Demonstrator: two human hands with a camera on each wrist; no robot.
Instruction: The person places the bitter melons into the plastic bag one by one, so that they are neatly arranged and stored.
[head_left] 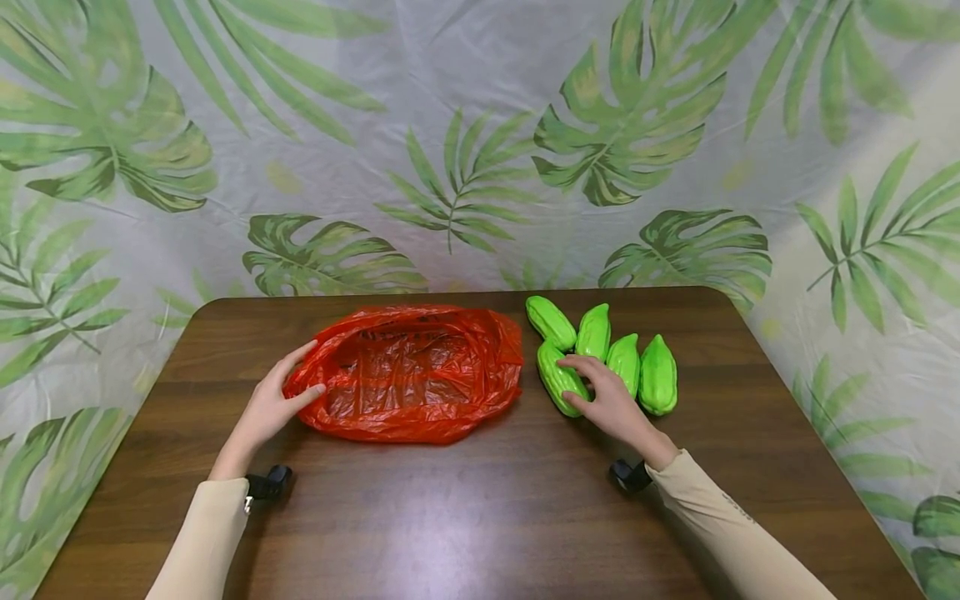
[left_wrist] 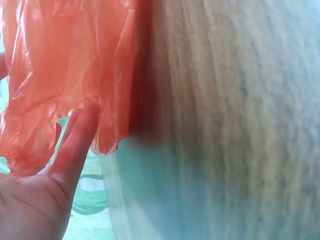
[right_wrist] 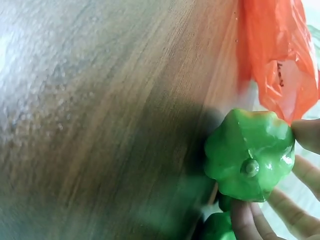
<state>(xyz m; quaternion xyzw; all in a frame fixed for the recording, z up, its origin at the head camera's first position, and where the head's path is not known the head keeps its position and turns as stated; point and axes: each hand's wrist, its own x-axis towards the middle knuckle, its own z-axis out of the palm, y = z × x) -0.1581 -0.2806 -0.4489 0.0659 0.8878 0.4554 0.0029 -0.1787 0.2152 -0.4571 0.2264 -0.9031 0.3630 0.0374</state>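
Observation:
A red plastic bag [head_left: 420, 425] lies on the table with its wide mouth facing up. At its left rim is my left hand [head_left: 273, 398], thumb over the edge and fingers outstretched along the outside; the left wrist view shows a finger [left_wrist: 79, 140] against the thin red film. To the right of the bag, my right hand [head_left: 611, 404] holds the nearest glossy green ridged fruit [head_left: 553, 379] between thumb and fingers. In the right wrist view this fruit [right_wrist: 250, 157] shows its lobed end with a small stem nub.
Several similar green fruits lie close around the held one, including one at the back [head_left: 550, 321] and one at the far right [head_left: 658, 379]. The brown wooden table [head_left: 420, 517] ends at a leaf-patterned cloth [head_left: 465, 250] hanging behind it.

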